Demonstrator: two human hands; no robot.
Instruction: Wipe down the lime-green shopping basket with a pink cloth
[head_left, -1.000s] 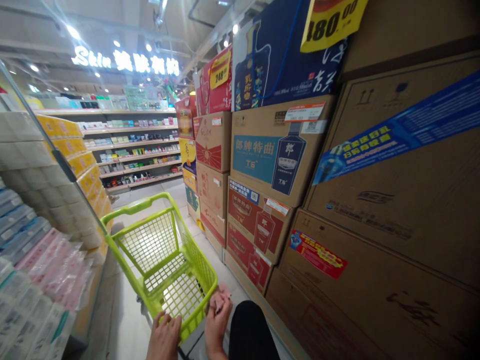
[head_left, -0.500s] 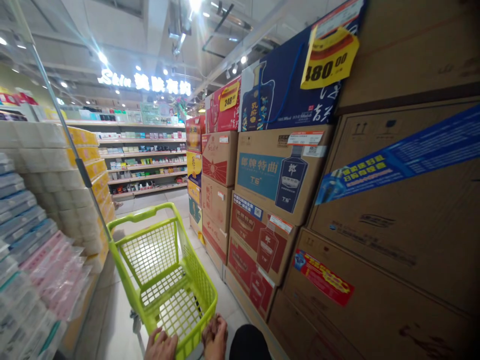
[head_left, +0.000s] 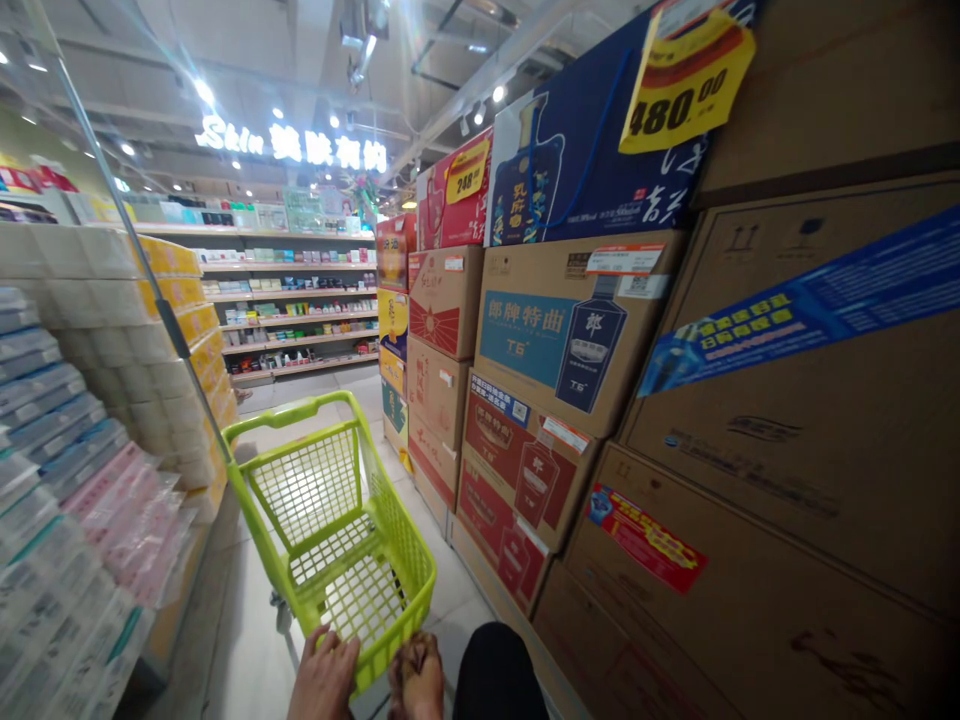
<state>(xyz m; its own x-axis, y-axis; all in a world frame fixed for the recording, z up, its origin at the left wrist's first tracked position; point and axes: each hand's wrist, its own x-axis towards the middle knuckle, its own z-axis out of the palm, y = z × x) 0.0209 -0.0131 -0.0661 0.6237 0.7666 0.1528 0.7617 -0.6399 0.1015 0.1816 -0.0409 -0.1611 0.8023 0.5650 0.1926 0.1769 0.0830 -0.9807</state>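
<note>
A lime-green plastic shopping cart (head_left: 346,563) with a grid basket stands in front of me, with no goods visible in it. My left hand (head_left: 328,668) has its fingers curled over the near rim. Close beside it, my right hand (head_left: 417,672) is closed against the near right corner of the rim, its fingers bunched. The undersides of both grips are hidden. A thin metal pole (head_left: 161,300) rises from the cart's left side and leans up to the left.
Stacked liquor cartons (head_left: 559,330) wall the right side, close to the cart. On the left are stacks of tissue packs (head_left: 161,360) and wrapped packages (head_left: 135,510). Ahead, shelves of small goods (head_left: 300,310) stand beyond the tiled floor (head_left: 225,600). My dark-clothed knee (head_left: 499,670) shows below.
The carton wall looks slightly larger and the price tags have shifted right, so my view has moved forward a little. My right hand has slid slightly left along the rim.
</note>
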